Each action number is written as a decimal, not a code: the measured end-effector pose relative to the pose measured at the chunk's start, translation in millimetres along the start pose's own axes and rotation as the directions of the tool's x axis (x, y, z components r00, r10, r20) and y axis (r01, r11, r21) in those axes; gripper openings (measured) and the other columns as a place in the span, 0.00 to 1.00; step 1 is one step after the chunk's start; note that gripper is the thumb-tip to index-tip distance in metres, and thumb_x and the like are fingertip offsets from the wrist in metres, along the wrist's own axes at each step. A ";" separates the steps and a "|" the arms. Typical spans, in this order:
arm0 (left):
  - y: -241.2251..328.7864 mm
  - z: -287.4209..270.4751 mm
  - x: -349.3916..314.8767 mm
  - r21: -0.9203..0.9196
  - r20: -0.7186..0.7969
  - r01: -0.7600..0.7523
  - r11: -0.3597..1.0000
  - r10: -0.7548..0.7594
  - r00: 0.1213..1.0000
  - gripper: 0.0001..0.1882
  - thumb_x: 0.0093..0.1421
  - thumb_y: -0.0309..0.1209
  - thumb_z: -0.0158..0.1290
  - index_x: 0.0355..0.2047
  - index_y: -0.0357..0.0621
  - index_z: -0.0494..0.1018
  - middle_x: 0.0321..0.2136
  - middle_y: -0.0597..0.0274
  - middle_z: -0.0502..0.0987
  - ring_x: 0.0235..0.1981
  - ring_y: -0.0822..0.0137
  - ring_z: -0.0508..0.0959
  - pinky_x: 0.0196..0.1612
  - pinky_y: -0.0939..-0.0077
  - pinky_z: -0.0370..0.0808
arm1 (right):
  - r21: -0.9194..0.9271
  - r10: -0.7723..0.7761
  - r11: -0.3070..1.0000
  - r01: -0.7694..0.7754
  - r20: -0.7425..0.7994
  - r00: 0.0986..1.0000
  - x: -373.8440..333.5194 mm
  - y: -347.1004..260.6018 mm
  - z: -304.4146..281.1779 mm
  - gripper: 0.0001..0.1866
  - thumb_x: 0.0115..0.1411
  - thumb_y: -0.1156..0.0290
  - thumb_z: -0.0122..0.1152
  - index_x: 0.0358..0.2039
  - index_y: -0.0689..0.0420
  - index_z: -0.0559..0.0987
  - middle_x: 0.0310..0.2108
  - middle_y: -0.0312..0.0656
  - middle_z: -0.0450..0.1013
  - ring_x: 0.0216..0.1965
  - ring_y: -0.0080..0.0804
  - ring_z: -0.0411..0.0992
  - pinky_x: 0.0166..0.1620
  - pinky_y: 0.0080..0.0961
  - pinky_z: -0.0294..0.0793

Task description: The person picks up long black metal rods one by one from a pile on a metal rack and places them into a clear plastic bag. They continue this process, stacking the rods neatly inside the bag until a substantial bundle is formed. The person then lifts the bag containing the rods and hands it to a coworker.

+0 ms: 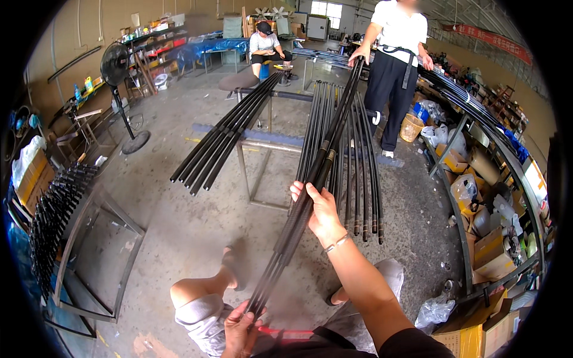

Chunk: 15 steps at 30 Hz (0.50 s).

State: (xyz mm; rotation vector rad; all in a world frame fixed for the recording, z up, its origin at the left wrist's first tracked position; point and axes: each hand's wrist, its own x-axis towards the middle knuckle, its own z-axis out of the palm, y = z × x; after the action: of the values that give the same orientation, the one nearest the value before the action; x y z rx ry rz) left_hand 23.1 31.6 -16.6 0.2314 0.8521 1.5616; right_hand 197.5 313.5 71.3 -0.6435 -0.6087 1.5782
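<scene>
A bundle of long, thin black poles [292, 225] runs at a slant from my lap up to the far side. My right hand [322, 210] closes round the bundle near its middle, with a bracelet on the wrist. Down by my lap, my left hand [239, 327] grips the near end of the same poles. A standing person's hand [360, 55] touches their far end. More black poles [230, 132] rest fanned out on a metal rack [268, 144] to the left. Behind and right of my bundle, further poles [365, 173] lie across that rack.
A standing fan [123, 101] is at the left, above a metal frame [98, 256] beside many stacked black tube ends [57, 221]. Along the right runs a long rack [444, 173] with cardboard boxes [498, 256] and plastic bags. A seated person [264, 48] works at the back.
</scene>
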 end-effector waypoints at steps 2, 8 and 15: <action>2.0 8.9 -2.6 0.003 -0.015 0.005 1.000 -0.005 1.000 0.17 0.54 0.23 0.56 0.46 0.37 0.71 0.38 0.50 0.78 0.37 0.56 0.80 0.26 0.80 0.76 | -0.006 0.018 1.000 -0.018 0.000 1.000 1.2 -2.7 -1.9 0.12 0.62 0.72 0.52 0.42 0.66 0.67 0.42 0.51 0.72 0.44 0.39 0.73 0.50 0.33 0.74; 0.7 26.2 -0.4 0.063 -0.028 0.057 0.996 -0.056 0.998 0.16 0.56 0.23 0.55 0.45 0.40 0.70 0.40 0.55 0.77 0.42 0.59 0.78 0.34 0.77 0.77 | 0.111 0.108 0.987 -0.120 0.102 0.989 5.6 -19.4 -21.0 0.21 0.60 0.68 0.57 0.46 0.69 0.64 0.48 0.53 0.69 0.49 0.40 0.70 0.52 0.34 0.72; -13.7 47.0 10.8 0.022 0.080 0.012 1.000 -0.014 0.997 0.16 0.57 0.22 0.53 0.46 0.43 0.69 0.42 0.57 0.76 0.46 0.61 0.76 0.38 0.76 0.77 | 0.110 0.190 0.971 -0.213 0.190 0.963 -25.4 -7.9 -7.9 0.18 0.59 0.72 0.58 0.45 0.69 0.66 0.48 0.56 0.68 0.50 0.45 0.70 0.53 0.37 0.72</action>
State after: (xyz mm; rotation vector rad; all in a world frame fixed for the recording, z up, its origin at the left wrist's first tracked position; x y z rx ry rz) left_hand 59.8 58.7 4.4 0.3009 0.8066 1.5215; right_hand 210.7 289.1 72.8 -0.4813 -0.5801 1.8651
